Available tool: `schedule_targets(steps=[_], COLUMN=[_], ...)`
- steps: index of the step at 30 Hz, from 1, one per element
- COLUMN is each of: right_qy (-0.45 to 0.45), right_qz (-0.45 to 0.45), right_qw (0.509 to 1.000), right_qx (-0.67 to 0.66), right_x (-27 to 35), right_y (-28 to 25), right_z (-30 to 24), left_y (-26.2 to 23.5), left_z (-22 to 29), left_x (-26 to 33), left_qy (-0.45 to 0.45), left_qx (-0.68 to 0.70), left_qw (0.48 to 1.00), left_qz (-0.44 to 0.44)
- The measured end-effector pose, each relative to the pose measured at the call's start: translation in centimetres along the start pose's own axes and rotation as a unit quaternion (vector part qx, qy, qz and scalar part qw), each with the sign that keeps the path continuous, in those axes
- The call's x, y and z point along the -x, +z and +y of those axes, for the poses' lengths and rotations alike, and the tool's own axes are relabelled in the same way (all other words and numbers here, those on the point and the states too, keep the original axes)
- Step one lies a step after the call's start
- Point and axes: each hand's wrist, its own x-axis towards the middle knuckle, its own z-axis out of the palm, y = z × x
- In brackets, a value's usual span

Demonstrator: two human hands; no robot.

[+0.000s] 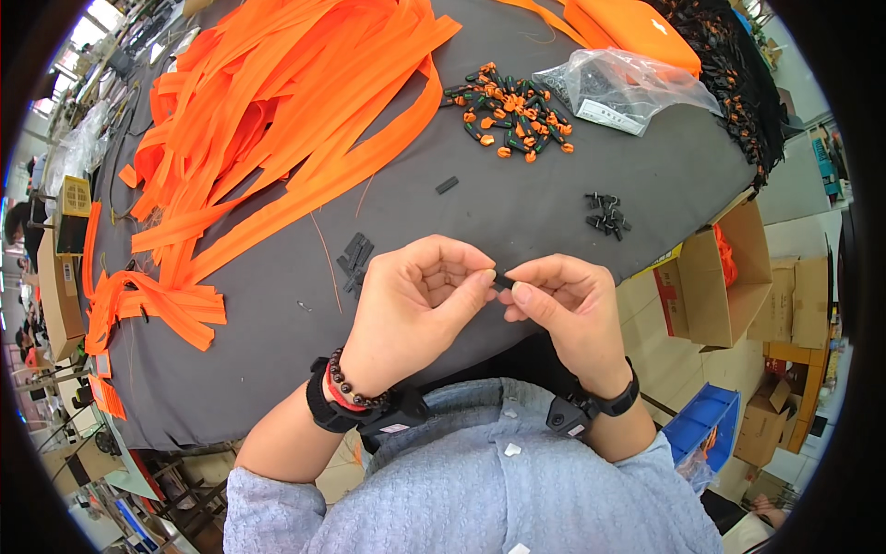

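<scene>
Left hand [420, 300] and right hand [565, 305] pinch one small black clip [503, 277] between fingertips just above the bench's [517, 198] near edge; a firm, square pinch should prevent slipping.

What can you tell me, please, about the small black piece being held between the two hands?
The small black piece is tiny, dark and looks like plastic or metal; its exact shape is too small to tell. It sits pinched between the fingertips of the left hand and the right hand, held just above the near edge of the grey table. Only a short stretch shows between the fingers; the rest is hidden.
</scene>
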Motion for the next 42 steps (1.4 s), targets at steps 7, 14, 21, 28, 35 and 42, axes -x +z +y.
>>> schedule_targets(steps=[7,14,21,28,35,42], right_qy=[0.029,0.081,0.062,0.016,-0.035,-0.132], right_qz=[0.004,0.006,0.02,0.062,0.111,0.158], right_qw=[1.0,0.997,0.998,0.997,0.988,0.967], right_qx=[0.005,-0.013,0.015,0.051,0.097,0.15], right_x=[-0.3,-0.5,-0.5,-0.3,0.3,0.8], right_y=[-0.2,-1.0,-0.3,0.2,1.5,2.9], right_z=[-0.3,-0.3,-0.6,-0.2,0.4,2.6], left_y=[0.0,-0.7,-1.0,-0.5,0.1,0.3], left_z=[0.2,0.7,0.6,0.3,0.0,-0.8], left_x=[0.0,-0.4,-0.5,-0.4,-0.2,-0.1], left_qy=[-0.021,-0.134,-0.167,-0.148,-0.12,-0.077], left_qx=[0.008,0.046,0.067,0.053,0.019,0.015], left_qw=[1.0,0.988,0.98,0.986,0.992,0.997], left_qz=[-0.009,-0.06,-0.089,-0.058,-0.022,-0.007])
